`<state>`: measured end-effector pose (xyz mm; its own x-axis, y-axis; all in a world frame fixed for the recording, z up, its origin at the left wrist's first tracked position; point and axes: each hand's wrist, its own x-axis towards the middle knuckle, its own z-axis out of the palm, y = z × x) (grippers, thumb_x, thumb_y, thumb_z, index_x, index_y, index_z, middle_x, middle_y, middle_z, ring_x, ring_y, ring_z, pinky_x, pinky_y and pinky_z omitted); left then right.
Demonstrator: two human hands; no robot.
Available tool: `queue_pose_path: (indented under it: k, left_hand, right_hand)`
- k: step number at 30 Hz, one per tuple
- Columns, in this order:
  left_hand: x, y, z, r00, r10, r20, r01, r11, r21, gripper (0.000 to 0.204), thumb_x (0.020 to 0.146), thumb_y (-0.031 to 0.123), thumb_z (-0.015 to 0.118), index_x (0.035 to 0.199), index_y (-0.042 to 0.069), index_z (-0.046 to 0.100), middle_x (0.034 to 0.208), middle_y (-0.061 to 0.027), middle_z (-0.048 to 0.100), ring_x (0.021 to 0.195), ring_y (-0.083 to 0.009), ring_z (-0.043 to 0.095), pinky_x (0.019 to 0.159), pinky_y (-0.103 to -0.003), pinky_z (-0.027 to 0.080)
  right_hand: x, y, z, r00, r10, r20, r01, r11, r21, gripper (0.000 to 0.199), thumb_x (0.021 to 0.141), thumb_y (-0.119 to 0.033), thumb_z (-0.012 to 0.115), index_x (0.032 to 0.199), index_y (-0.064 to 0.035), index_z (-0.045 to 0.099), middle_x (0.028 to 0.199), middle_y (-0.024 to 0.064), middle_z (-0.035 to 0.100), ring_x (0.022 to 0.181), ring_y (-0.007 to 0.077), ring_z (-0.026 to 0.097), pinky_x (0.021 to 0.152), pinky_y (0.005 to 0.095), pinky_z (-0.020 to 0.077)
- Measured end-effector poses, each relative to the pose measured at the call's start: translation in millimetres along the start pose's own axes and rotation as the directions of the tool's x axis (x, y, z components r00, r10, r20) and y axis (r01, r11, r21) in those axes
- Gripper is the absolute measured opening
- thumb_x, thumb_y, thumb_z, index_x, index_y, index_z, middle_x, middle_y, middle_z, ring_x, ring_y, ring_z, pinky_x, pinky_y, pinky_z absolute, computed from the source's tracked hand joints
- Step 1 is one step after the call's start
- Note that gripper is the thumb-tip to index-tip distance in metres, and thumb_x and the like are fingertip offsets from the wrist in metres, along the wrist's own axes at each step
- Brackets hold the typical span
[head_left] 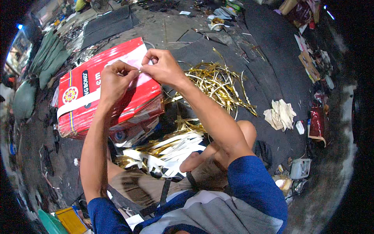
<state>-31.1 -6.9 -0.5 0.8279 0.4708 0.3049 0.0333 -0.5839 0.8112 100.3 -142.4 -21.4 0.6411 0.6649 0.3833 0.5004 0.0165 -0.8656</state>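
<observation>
My left hand (115, 80) and my right hand (163, 67) meet above a red cardboard box (83, 99), fingertips pinched together on a thin gold strip (140, 71) held between them. The box has a white band and a flower emblem and lies tilted on the floor in front of my knees. A heap of gold foil strips (216, 84) lies just right of my right forearm. More gold and white strips (167, 150) are piled on my lap and between my legs.
I sit cross-legged on a dark mat (269, 58) on a littered floor. Crumpled pale paper (280, 114) and a red packet (317, 123) lie at right, a white plastic container (300, 168) near my right knee. Green bundles (48, 56) are at far left.
</observation>
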Motion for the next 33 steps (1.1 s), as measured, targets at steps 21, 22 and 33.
queue_pose_path:
  k: [21, 22, 33]
  left_hand:
    - [32.8, -3.9, 17.9, 0.949, 0.310, 0.062, -0.303, 0.947, -0.111, 0.010, 0.082, 0.010, 0.078, 0.083, 0.000, 0.075, 0.080, -0.0075, 0.071, 0.071, -0.0123, 0.067, 0.065, -0.028, 0.054]
    - [34.0, -2.4, 19.7, 0.952, 0.301, 0.063, -0.292, 0.949, -0.122, 0.010, 0.082, 0.010, 0.077, 0.083, 0.000, 0.075, 0.081, -0.0077, 0.071, 0.071, -0.0126, 0.067, 0.065, -0.028, 0.054]
    - [36.0, -6.0, 21.0, 0.962, 0.270, 0.033, -0.264, 0.956, -0.124, 0.010, 0.082, 0.005, 0.073, 0.077, -0.003, 0.071, 0.076, -0.0069, 0.068, 0.071, -0.0112, 0.065, 0.064, -0.028, 0.053]
  right_hand:
    - [-20.9, 0.1, -3.2, 0.832, 0.464, 0.306, -0.489, 0.349, 0.799, 0.020, 0.105, -0.030, 0.060, 0.089, -0.0196, 0.052, 0.057, -0.0097, 0.037, 0.037, 0.0017, 0.027, 0.032, 0.0198, 0.0196]
    - [-23.2, 7.4, -3.2, 0.824, 0.462, 0.327, -0.482, 0.271, 0.833, 0.021, 0.104, -0.032, 0.060, 0.090, -0.0191, 0.052, 0.057, -0.0094, 0.038, 0.038, 0.0016, 0.027, 0.033, 0.0196, 0.0207]
    - [50.4, -3.8, -3.1, 0.991, -0.048, -0.125, -0.052, 0.722, -0.690, 0.047, 0.102, -0.039, 0.053, 0.093, 0.0038, 0.070, 0.085, 0.0230, 0.071, 0.081, 0.0430, 0.070, 0.078, 0.0500, 0.0550]
